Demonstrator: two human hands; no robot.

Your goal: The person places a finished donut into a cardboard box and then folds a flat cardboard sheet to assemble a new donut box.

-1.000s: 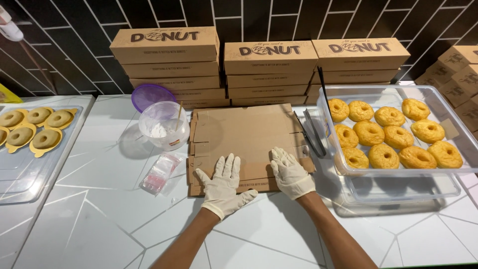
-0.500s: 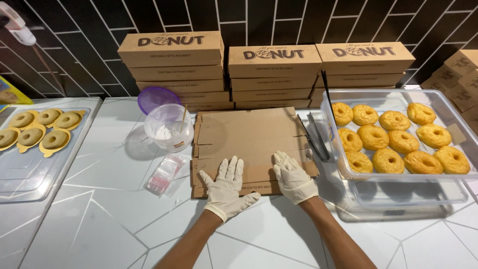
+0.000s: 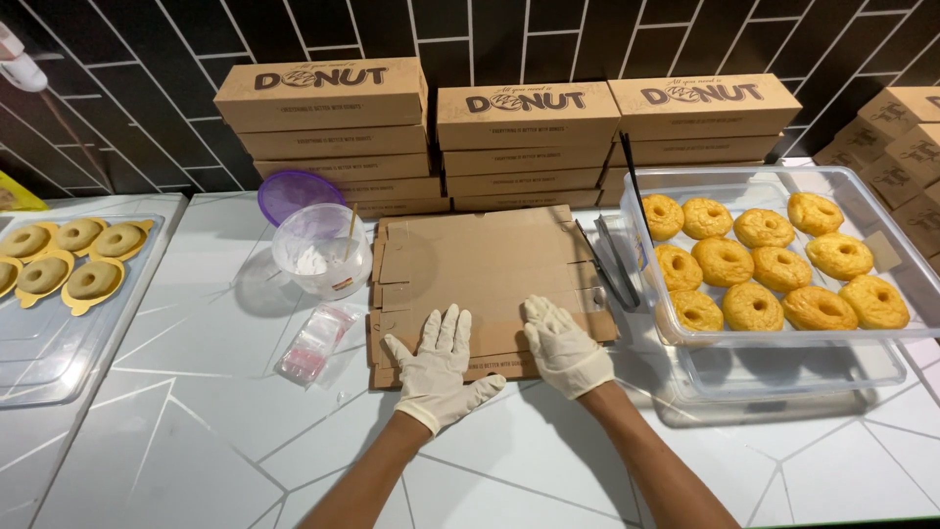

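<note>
Flattened cardboard box [image 3: 480, 284] on white tabletop [image 3: 196, 431], near stacked boxes [image 3: 529, 137]; gloved left hand [image 3: 439, 367] and right hand [image 3: 563, 345] pressed flat, fingers spread, on its near edge, grasping nothing.

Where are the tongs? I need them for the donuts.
In the head view, the tongs lie on the counter right of centre, between the flat cardboard box and the clear donut tray, just beyond the right hand.

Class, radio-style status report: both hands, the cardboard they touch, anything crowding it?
Left gloved hand and right gloved hand flat on the unfolded brown cardboard box blank. Clear plastic tub of white powder at its left edge, black tongs on its right.
</note>
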